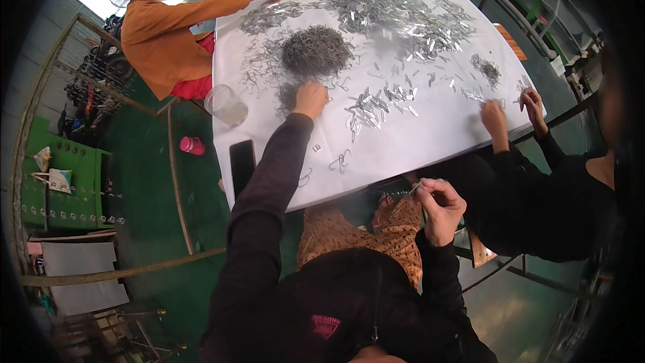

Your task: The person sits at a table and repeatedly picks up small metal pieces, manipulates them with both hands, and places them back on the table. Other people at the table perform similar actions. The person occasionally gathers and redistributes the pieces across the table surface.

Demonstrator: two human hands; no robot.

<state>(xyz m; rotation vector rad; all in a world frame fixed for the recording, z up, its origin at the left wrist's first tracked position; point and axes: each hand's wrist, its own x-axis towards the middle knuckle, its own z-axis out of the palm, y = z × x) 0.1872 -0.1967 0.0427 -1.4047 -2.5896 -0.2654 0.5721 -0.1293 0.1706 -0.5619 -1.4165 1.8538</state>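
Note:
My left hand [312, 99] reaches over the white table to the near edge of a heap of bent wire hooks [316, 52]. Its fingers are curled down among the loose wires, and whatever they grip is hidden. Off the table's near edge, my right hand [440, 210] is raised, thumb and forefinger pinched on a thin metal piece, too small to make out fully. Flat shiny metal strips [379, 104] lie scattered right of my left hand. Nearer to me are a few loose wire hooks [340, 160] and a small metal bit [318, 148].
A dark phone [242, 165] and a clear plastic tub [226, 105] sit along the table's left edge. A larger spread of strips [403, 17] covers the far side. A person in an orange top [158, 37] works at left; another's hands [495, 121] work at right.

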